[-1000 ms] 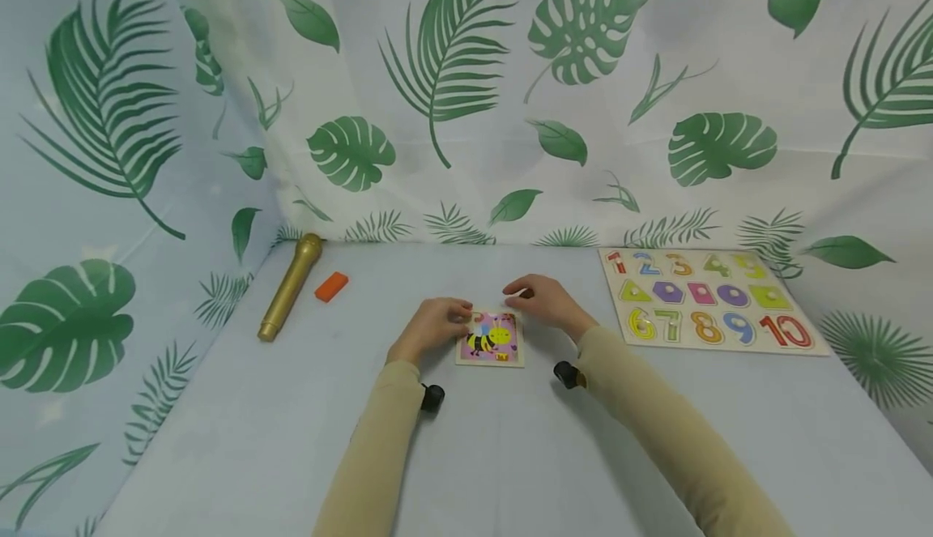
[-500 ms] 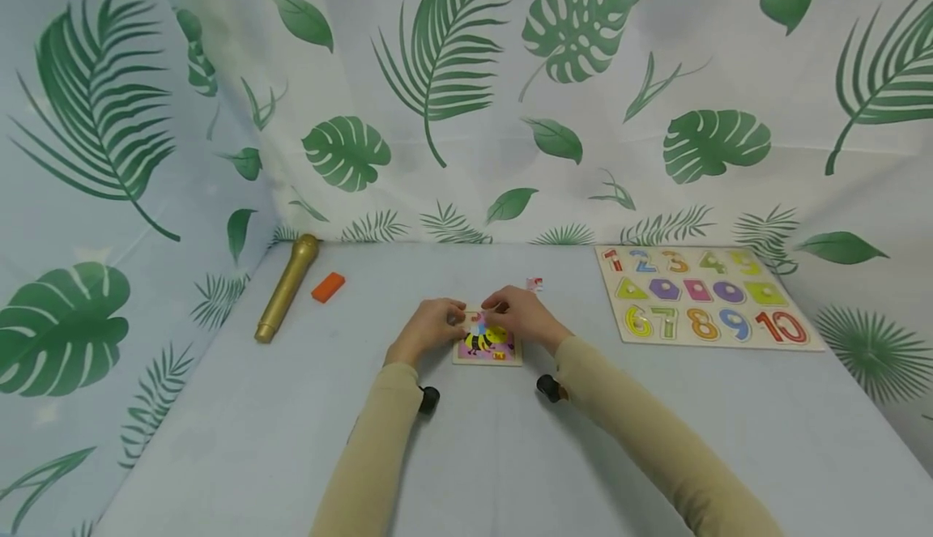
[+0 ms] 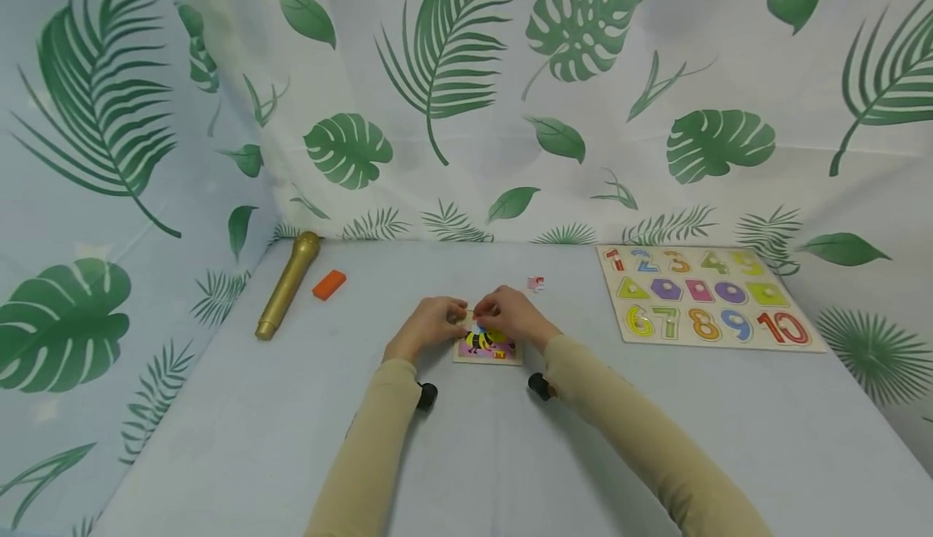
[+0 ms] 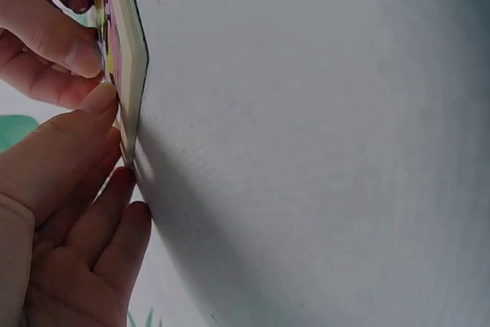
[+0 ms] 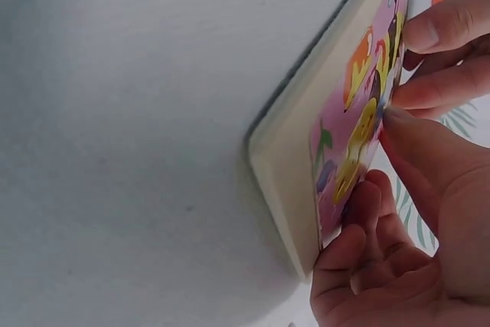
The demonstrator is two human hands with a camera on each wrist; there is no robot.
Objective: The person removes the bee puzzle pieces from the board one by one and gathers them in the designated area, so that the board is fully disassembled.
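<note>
A small square bee jigsaw puzzle [image 3: 484, 349] in a pale wooden frame lies mid-table, a yellow and black bee on pink. My left hand [image 3: 430, 328] holds its left side, thumb over the edge [image 4: 126, 112] and fingers at the side. My right hand [image 3: 516, 316] reaches over the puzzle's top, thumb and forefinger pinched together at the upper middle, on a puzzle piece mostly hidden by the fingers. In the right wrist view the right thumb [image 5: 429, 147] meets the picture near the bee's wing, and other fingers curl at the frame's far edge. A loose red and white puzzle piece [image 3: 536, 283] lies behind the right hand.
A number and shape peg board [image 3: 700, 298] lies at the right. To the left are a gold toy microphone [image 3: 287, 286] and an orange block [image 3: 330, 284]. A leaf-patterned cloth [image 3: 466, 100] hangs behind the table.
My right hand has moved left and down from the puzzle's upper right corner to its upper middle, uncovering the loose piece behind. My left hand has stayed at the left edge.
</note>
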